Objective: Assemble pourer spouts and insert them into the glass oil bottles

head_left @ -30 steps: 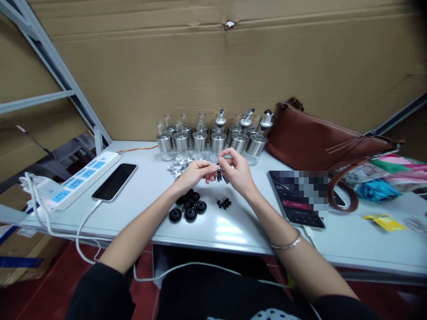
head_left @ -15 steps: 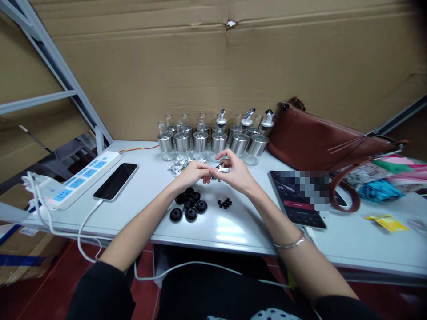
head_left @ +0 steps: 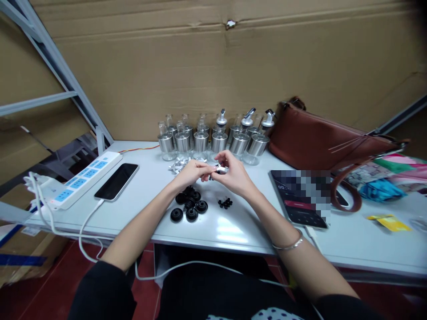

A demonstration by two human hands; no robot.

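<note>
My left hand (head_left: 191, 173) and my right hand (head_left: 233, 174) meet above the white table (head_left: 233, 231), fingers pinched together on a small silver spout piece (head_left: 220, 169) held between them. Just below the hands lie several black round caps (head_left: 189, 208) and a little heap of tiny black plugs (head_left: 225, 203). A pile of loose silver spout parts (head_left: 178, 165) lies behind my left hand. Beyond stands a row of glass bottles with steel collars (head_left: 213, 140); three on the right carry pourer tops.
A white power strip (head_left: 78, 180) and a black phone (head_left: 116, 181) on a charging cable lie at the left. A dark tablet (head_left: 302, 198) lies at the right, with a brown leather bag (head_left: 320, 142) behind it. A cardboard wall backs the table.
The hands have drawn closer together and the silver piece now sits pinched between both sets of fingertips; the right fingers have curled in.
</note>
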